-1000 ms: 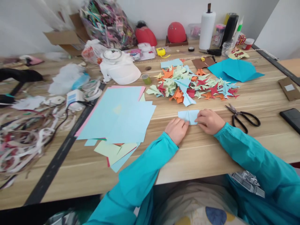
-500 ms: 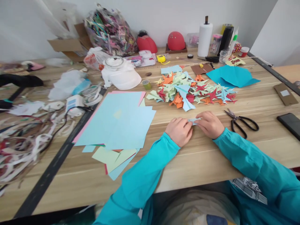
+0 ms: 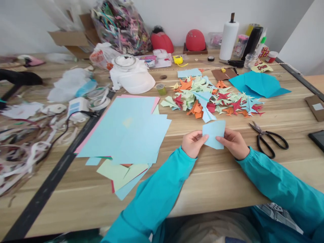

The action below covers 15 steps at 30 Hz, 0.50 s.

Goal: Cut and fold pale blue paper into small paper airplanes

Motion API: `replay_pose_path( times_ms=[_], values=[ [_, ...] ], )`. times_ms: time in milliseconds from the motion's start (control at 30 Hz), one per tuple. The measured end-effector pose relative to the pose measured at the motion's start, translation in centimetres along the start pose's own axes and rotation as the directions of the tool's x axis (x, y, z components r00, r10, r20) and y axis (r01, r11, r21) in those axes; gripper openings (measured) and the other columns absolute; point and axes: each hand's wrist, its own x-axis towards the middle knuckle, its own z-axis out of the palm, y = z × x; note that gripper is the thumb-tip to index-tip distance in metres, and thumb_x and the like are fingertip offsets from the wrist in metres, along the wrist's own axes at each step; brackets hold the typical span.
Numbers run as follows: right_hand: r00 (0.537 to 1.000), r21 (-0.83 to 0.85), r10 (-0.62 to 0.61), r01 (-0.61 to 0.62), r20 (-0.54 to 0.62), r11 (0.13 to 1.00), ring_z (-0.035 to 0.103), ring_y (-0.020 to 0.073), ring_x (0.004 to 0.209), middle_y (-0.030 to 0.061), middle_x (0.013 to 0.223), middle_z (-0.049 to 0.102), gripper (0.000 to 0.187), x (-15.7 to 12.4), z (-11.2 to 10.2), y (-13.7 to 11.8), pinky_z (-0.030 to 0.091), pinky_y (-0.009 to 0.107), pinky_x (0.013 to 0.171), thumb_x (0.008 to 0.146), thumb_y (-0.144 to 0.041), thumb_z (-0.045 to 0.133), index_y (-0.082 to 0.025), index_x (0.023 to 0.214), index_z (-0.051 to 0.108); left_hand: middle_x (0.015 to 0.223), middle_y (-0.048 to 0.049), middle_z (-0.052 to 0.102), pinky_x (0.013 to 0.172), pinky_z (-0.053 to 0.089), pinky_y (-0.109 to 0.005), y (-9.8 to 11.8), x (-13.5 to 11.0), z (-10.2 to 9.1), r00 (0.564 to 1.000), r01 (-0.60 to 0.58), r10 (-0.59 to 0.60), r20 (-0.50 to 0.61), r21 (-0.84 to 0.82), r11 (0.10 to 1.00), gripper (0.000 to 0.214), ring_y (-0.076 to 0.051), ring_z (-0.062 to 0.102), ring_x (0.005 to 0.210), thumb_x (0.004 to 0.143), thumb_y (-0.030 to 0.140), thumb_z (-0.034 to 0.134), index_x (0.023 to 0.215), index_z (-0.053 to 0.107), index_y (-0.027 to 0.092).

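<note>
Both my hands hold a small folded piece of light blue paper (image 3: 214,134) just above the wooden table (image 3: 217,172). My left hand (image 3: 192,143) pinches its left edge and my right hand (image 3: 234,143) pinches its right edge, fingers closed on it. Beyond the paper lies a heap of folded paper figures (image 3: 212,98) in green, orange, red and blue. A stack of light blue sheets (image 3: 129,130) lies to the left of my left hand.
Black scissors (image 3: 269,138) lie right of my right hand, a dark phone (image 3: 317,139) at the right edge. A teal sheet (image 3: 257,83), a paper towel roll (image 3: 228,36), a white cap (image 3: 133,78) and scrap clutter (image 3: 30,135) fill the back and left.
The blue paper lay pressed flat on the table under my fingers. Now both hands have lifted it and it shows as a larger, upright piece.
</note>
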Motion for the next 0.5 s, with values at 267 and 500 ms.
replay_pose_path(
  times_ms=[267, 500],
  values=[
    [0.985, 0.086, 0.144, -0.136, -0.099, 0.987, 0.061, 0.0154, 0.060, 0.0014, 0.068, 0.070, 0.034, -0.1, -0.3, 0.0, 0.049, 0.028, 0.056, 0.061, -0.044, 0.078, -0.018, 0.081, 0.072, 0.058, -0.0008, 0.066, 0.051, 0.049, -0.026, -1.0, 0.4, -0.4, 0.994, 0.108, -0.108, 0.017, -0.068, 0.992, 0.030, -0.012, 0.057, 0.050, 0.051, 0.033, 0.080, 0.073, 0.074, 0.014],
    [0.968, 0.206, 0.194, -0.160, -0.157, 0.965, 0.063, 0.0181, 0.061, 0.0003, 0.069, 0.070, 0.027, 0.0, -0.2, 0.4, 0.051, 0.031, 0.058, 0.060, -0.037, 0.077, -0.021, 0.081, 0.072, 0.062, -0.0035, 0.069, 0.055, 0.055, -0.032, -1.4, 0.6, -0.5, 0.982, 0.187, -0.177, 0.071, -0.177, 0.966, 0.038, -0.016, 0.062, 0.055, 0.046, 0.036, 0.084, 0.076, 0.075, 0.014]
  ],
)
